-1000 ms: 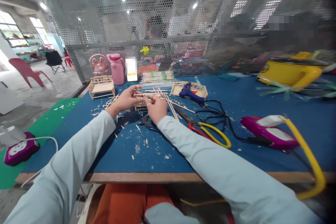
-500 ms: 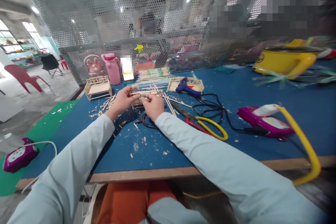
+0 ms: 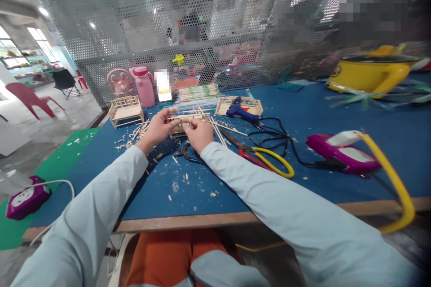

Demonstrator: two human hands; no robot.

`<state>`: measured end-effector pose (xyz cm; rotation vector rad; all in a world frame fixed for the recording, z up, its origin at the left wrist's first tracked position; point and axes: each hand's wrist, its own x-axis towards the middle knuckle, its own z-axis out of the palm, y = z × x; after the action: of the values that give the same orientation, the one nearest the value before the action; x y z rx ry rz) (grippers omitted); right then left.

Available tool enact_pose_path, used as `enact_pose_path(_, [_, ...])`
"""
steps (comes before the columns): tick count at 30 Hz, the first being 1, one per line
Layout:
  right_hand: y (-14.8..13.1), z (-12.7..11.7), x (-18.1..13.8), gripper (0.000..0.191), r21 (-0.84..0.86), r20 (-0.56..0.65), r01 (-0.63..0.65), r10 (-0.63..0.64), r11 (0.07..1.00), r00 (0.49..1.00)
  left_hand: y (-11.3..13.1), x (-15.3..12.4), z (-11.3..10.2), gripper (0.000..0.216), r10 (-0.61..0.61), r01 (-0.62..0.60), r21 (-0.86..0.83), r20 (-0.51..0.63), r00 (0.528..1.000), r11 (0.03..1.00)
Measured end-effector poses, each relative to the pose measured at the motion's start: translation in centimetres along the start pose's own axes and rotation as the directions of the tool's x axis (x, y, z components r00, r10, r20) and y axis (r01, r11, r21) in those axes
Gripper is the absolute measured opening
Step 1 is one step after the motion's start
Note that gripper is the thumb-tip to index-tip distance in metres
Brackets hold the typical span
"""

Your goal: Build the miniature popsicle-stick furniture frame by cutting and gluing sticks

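My left hand (image 3: 157, 129) is closed, its thumb and fingertips pinching the left part of a small frame of thin wooden sticks (image 3: 178, 131). From the right, my right hand (image 3: 201, 135) grips the same frame, its fingers bent around the near side. Much of the frame is hidden behind my fingers. Loose wooden sticks (image 3: 219, 132) lie just beyond and to the right of it. A pair of pliers (image 3: 188, 154) rests on the table right below my hands. Scissors with red and yellow handles (image 3: 272, 161) lie to the right.
A miniature stick bench (image 3: 126, 111) stands at the back left. A blue glue gun (image 3: 243, 111) leans on another stick piece (image 3: 222, 106). Its cord runs to a purple power strip (image 3: 343, 154). Behind are a pink bottle (image 3: 144, 87), a lit phone (image 3: 164, 87) and a yellow pot (image 3: 360, 76).
My right hand has shifted very slightly right, its fingertips now a little apart from those of my left hand. Both hands keep hold of the stick frame.
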<state>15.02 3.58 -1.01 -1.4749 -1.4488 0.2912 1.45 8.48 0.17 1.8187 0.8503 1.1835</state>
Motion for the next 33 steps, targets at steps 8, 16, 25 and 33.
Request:
enact_pose_path(8, [-0.3,-0.2,-0.1,0.028,-0.141,0.021,0.033,-0.031,0.989,0.999,0.1,-0.2,0.2,0.035,-0.001,0.001,-0.011,-0.009,1.0,1.0])
enact_pose_path(16, [-0.4,-0.2,0.1,0.026,-0.24,-0.004,0.07,-0.074,0.968,0.997,0.0,-0.3,0.0,0.034,0.013,-0.013,-0.028,-0.003,1.0,1.0])
enact_pose_path(25, [-0.6,-0.1,0.1,0.023,-0.15,-0.072,0.054,-0.065,0.987,0.995,-0.3,-0.6,0.2,0.053,0.078,-0.078,0.029,-0.011,0.997,0.997])
enact_pose_path(33, [0.7,-2.5,1.5,0.026,0.103,-0.182,-0.034,0.053,0.994,0.982,-0.8,-1.5,-1.0,0.045,0.125,-0.072,0.346,-0.135,0.983,0.936])
